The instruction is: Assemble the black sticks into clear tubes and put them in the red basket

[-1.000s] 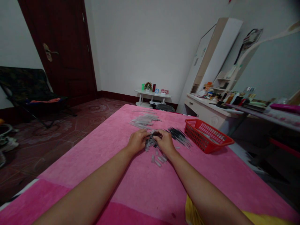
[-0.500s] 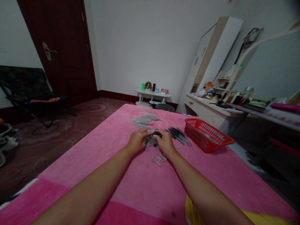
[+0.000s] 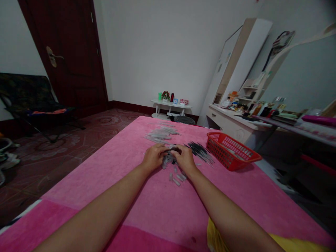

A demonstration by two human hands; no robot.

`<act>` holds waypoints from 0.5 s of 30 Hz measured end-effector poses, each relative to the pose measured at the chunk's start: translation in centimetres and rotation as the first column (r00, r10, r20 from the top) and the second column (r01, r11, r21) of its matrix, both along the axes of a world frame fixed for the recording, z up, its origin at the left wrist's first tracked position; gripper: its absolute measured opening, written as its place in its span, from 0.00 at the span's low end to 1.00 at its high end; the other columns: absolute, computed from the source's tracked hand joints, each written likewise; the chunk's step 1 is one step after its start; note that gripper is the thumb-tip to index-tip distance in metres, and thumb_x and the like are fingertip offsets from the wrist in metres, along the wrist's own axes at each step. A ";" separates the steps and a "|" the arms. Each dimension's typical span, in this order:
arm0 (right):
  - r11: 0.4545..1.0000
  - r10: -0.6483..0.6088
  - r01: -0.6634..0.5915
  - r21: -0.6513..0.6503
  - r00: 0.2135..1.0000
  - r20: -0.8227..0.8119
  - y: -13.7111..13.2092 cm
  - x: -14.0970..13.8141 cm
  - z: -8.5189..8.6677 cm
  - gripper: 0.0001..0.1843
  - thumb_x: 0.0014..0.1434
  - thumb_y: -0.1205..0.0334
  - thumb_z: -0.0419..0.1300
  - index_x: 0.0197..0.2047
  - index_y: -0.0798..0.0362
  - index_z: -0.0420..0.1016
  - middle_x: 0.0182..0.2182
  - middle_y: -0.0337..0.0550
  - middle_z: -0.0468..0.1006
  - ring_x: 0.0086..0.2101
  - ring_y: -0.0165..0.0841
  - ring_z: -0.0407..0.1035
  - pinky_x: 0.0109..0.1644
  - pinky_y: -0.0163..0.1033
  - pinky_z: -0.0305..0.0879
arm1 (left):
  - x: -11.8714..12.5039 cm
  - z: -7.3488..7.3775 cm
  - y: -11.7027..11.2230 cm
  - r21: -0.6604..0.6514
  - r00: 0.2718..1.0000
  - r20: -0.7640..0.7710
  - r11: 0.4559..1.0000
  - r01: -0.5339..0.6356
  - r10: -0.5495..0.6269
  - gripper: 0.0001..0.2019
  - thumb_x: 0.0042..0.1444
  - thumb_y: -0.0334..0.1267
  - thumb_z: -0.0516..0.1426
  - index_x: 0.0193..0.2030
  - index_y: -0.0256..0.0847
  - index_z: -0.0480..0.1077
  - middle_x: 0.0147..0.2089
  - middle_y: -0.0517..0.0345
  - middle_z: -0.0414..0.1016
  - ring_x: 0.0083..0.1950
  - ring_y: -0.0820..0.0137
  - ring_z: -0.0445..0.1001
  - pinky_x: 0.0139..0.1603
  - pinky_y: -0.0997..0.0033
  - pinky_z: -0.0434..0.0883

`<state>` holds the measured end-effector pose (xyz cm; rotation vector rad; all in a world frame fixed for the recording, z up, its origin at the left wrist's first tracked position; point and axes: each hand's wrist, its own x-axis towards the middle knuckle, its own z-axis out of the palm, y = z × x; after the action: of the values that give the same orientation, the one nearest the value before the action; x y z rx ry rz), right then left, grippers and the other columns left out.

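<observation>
My left hand (image 3: 155, 156) and my right hand (image 3: 184, 157) meet over the pink cloth, their fingers closed in pinches. A small dark pen part (image 3: 173, 149) shows between the fingertips; its exact shape is hidden. Beneath the hands lies a heap of clear pen caps (image 3: 165, 163), with several loose caps (image 3: 176, 182) nearer to me. Behind the left hand, whitish see-through pen barrels (image 3: 161, 133) lie in a spread pile. Thin pen refills (image 3: 200, 152) with black ends are bunched to the right of my right hand.
A red plastic basket (image 3: 231, 164) with some pale sticks inside stands on the pink cloth (image 3: 115, 164) at the right. Yellow fabric (image 3: 216, 238) lies by my right forearm. A dressing table (image 3: 228, 122) stands beyond, and a folding chair (image 3: 39, 94) at the left.
Both hands stay in nearly the same place. The fingertips have shifted slightly around the dark part; the piles and the basket look the same.
</observation>
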<state>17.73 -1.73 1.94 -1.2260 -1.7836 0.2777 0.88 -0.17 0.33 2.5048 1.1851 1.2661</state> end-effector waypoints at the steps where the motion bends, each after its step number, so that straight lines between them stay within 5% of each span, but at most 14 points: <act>1: 1.000 -0.022 0.022 -0.009 1.000 0.011 -0.1 0.0 0.1 0.07 0.54 0.62 0.58 0.30 0.54 0.76 0.26 0.40 0.77 0.28 0.31 0.68 0.33 0.33 0.59 | 0.0 0.0 0.0 0.001 1.000 0.006 1.000 0.001 -0.001 0.13 0.54 0.28 0.56 0.44 0.42 0.76 0.38 0.53 0.75 0.41 0.68 0.72 0.41 0.71 0.69; 7: 0.988 -0.132 0.142 -0.064 0.982 0.137 -0.7 0.0 1.0 0.21 0.62 0.52 0.50 0.25 0.53 0.75 0.21 0.40 0.74 0.25 0.31 0.66 0.28 0.33 0.53 | 0.1 0.2 -0.1 0.026 0.999 0.027 0.999 0.046 -0.047 0.15 0.54 0.27 0.56 0.46 0.44 0.76 0.39 0.53 0.75 0.43 0.67 0.72 0.44 0.69 0.69; 12: 0.994 -0.094 0.100 -0.046 0.989 0.113 -0.3 0.2 0.7 0.10 0.54 0.55 0.59 0.34 0.52 0.75 0.27 0.39 0.77 0.28 0.31 0.67 0.30 0.32 0.55 | -0.1 0.2 -0.1 -0.005 0.999 0.039 1.000 0.022 -0.022 0.13 0.55 0.28 0.56 0.45 0.43 0.76 0.38 0.54 0.75 0.41 0.68 0.72 0.41 0.70 0.69; 15: 0.995 -0.077 0.087 -0.055 0.983 0.164 -0.2 0.2 0.6 0.13 0.58 0.55 0.55 0.28 0.52 0.74 0.24 0.39 0.75 0.27 0.30 0.66 0.30 0.32 0.55 | -0.1 0.1 0.0 -0.005 0.999 0.031 1.000 0.023 -0.022 0.13 0.55 0.29 0.56 0.44 0.43 0.76 0.38 0.54 0.74 0.41 0.68 0.72 0.41 0.70 0.69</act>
<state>17.97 -1.96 2.50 -1.3969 -1.8687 0.1919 0.76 -0.17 0.41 2.4785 1.1488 1.2900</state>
